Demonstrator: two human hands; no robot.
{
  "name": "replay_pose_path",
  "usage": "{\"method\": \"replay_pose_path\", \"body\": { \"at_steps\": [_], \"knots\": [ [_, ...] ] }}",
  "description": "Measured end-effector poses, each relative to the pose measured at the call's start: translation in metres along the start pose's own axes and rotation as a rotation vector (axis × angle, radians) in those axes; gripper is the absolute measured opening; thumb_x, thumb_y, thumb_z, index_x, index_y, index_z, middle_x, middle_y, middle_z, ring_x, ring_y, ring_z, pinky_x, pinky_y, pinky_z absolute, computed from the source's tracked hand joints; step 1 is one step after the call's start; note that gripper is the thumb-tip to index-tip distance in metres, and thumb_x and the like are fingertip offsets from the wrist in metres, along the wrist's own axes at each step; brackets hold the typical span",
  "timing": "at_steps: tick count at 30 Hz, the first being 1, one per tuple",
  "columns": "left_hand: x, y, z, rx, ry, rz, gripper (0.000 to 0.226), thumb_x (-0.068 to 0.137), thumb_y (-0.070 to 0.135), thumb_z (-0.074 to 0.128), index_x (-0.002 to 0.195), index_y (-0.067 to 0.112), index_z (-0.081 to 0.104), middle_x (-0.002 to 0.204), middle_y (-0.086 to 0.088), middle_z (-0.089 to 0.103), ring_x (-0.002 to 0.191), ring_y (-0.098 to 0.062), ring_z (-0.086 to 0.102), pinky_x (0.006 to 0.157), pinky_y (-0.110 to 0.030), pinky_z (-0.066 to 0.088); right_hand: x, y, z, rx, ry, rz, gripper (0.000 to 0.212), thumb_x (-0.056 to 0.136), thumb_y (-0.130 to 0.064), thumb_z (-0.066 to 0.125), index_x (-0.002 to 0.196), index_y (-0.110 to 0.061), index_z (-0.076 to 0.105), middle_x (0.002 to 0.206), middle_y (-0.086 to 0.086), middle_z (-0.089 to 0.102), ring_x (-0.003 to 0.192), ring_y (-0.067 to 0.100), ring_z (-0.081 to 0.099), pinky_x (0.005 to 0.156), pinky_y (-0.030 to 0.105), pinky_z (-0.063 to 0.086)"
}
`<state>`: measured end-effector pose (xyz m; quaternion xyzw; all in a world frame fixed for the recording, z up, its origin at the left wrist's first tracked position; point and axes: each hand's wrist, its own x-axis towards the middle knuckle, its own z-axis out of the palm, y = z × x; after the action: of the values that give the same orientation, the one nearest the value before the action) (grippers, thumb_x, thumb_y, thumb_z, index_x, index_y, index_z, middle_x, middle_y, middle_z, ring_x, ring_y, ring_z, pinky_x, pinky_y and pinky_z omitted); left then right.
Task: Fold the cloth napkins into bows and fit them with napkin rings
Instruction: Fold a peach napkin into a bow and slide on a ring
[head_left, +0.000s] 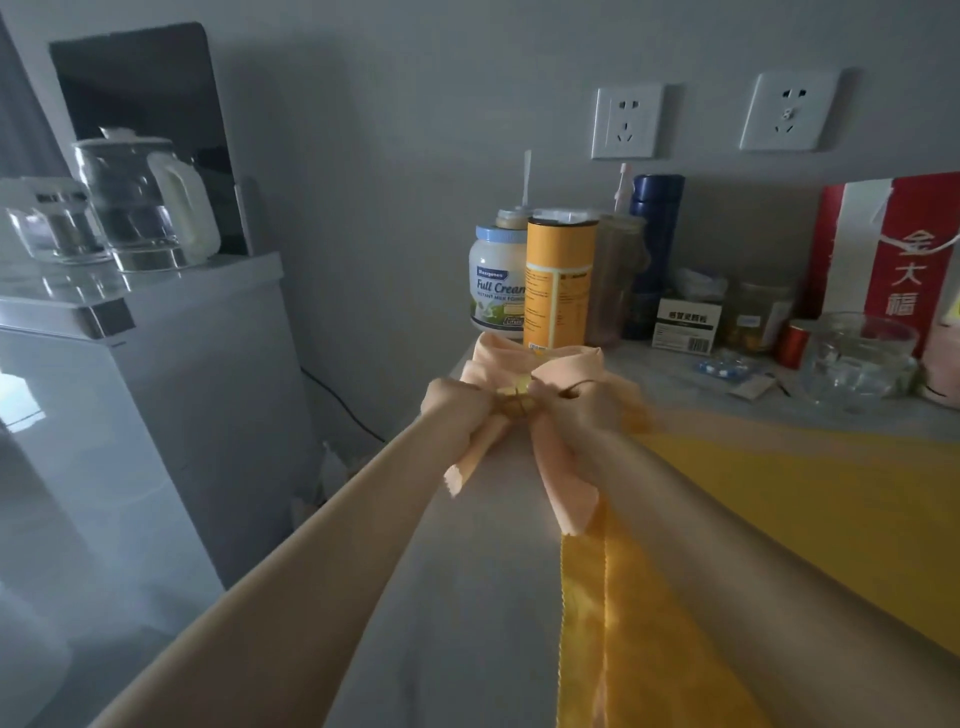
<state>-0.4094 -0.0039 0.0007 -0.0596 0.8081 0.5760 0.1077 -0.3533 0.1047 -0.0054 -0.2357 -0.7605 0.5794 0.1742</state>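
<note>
The pale bench (483, 597) runs along a grey wall with two sockets. Both hands meet over it: the left hand (457, 408) and the right hand (582, 405) have their fingers clamped on the peach napkin (563, 483), at a thin ring (514, 402) between them. Beyond the fingers stand tins and jars. Right of them lies a yellow cloth (779, 509); left is the bench edge.
</note>
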Motion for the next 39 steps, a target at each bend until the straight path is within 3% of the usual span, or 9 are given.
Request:
{"method": "replay_pose_path", "body": {
  "at_steps": [3,7,13,17,20,23,27,37,39],
  "knots": [
    [0.006,-0.004,0.005,0.275,0.049,0.177,0.015,0.081,0.021,0.064,0.087,0.008,0.068,0.075,-0.003,0.06,0.069,-0.019,0.056,0.053,-0.024,0.042,0.018,-0.009,-0.006,-0.207,-0.058,-0.043,0.033,0.091,-0.024,0.058,0.122,-0.012,0.057,0.126,0.013,0.055,0.104,0.028,0.055,0.081,0.03,0.046],
    [-0.003,-0.012,0.015,0.634,0.191,0.387,0.019,0.088,0.021,0.052,0.097,0.014,0.066,0.094,-0.006,0.063,0.079,-0.025,0.055,0.06,-0.03,0.038,0.021,-0.011,-0.018,-0.245,-0.149,0.02,0.038,0.082,-0.032,0.068,0.118,-0.022,0.062,0.106,0.004,0.058,0.071,0.013,0.048,0.043,0.017,0.04],
    [-0.001,-0.027,0.013,0.734,0.138,0.546,0.02,0.092,0.016,0.05,0.108,0.011,0.06,0.109,-0.007,0.062,0.094,-0.027,0.058,0.064,-0.03,0.036,0.026,0.02,0.007,-0.28,0.021,0.003,0.03,0.092,-0.028,0.054,0.116,-0.011,0.059,0.112,0.012,0.06,0.089,0.022,0.051,0.067,0.024,0.035],
    [-0.012,-0.023,0.008,0.834,0.115,0.569,0.02,0.093,0.016,0.048,0.109,0.011,0.058,0.114,-0.007,0.058,0.103,-0.03,0.055,0.069,-0.031,0.035,0.012,0.02,0.011,-0.408,-0.023,-0.109,0.031,0.093,-0.021,0.05,0.122,-0.01,0.055,0.117,0.01,0.057,0.106,0.028,0.055,0.078,0.026,0.038],
    [-0.023,-0.019,0.002,0.924,0.16,0.574,0.026,0.092,0.015,0.047,0.115,0.016,0.06,0.12,-0.008,0.054,0.113,-0.03,0.05,0.082,-0.035,0.037,-0.001,0.015,0.002,-0.498,-0.108,-0.197,0.034,0.091,-0.02,0.053,0.125,-0.017,0.054,0.118,0.005,0.058,0.106,0.025,0.056,0.074,0.02,0.038],
    [-0.039,-0.024,-0.004,0.969,0.237,0.566,0.03,0.091,0.014,0.047,0.12,0.014,0.056,0.12,-0.009,0.052,0.113,-0.028,0.048,0.09,-0.035,0.036,-0.022,0.009,-0.022,-0.525,-0.139,-0.316,0.01,0.093,-0.021,0.053,0.1,-0.02,0.06,0.098,0.001,0.059,0.091,0.019,0.054,0.056,0.016,0.035],
    [-0.067,-0.033,-0.009,1.033,0.215,0.583,0.03,0.09,0.014,0.046,0.118,0.01,0.055,0.122,-0.008,0.051,0.115,-0.027,0.045,0.095,-0.037,0.034,-0.038,0.015,-0.062,-0.527,-0.124,-0.318,0.029,0.087,-0.007,0.056,0.115,-0.011,0.062,0.119,0.006,0.062,0.109,0.02,0.056,0.084,0.022,0.04],
    [-0.203,-0.027,0.038,1.039,-0.038,0.758,0.035,0.094,0.024,0.047,0.127,0.013,0.051,0.133,-0.006,0.046,0.126,-0.025,0.035,0.102,-0.037,0.029,-0.099,0.039,-0.21,-0.608,-0.042,-0.19,0.034,0.09,-0.011,0.054,0.123,-0.011,0.055,0.122,0.007,0.059,0.109,0.018,0.054,0.066,0.018,0.041],
    [-0.243,-0.027,0.06,1.086,-0.145,0.751,0.042,0.096,0.035,0.042,0.131,0.012,0.046,0.137,-0.009,0.041,0.131,-0.028,0.029,0.106,-0.042,0.026,-0.125,0.05,-0.24,-0.653,-0.024,-0.142,0.037,0.09,-0.014,0.056,0.126,-0.011,0.052,0.126,0.009,0.057,0.114,0.021,0.054,0.074,0.024,0.043]
  ]
}}
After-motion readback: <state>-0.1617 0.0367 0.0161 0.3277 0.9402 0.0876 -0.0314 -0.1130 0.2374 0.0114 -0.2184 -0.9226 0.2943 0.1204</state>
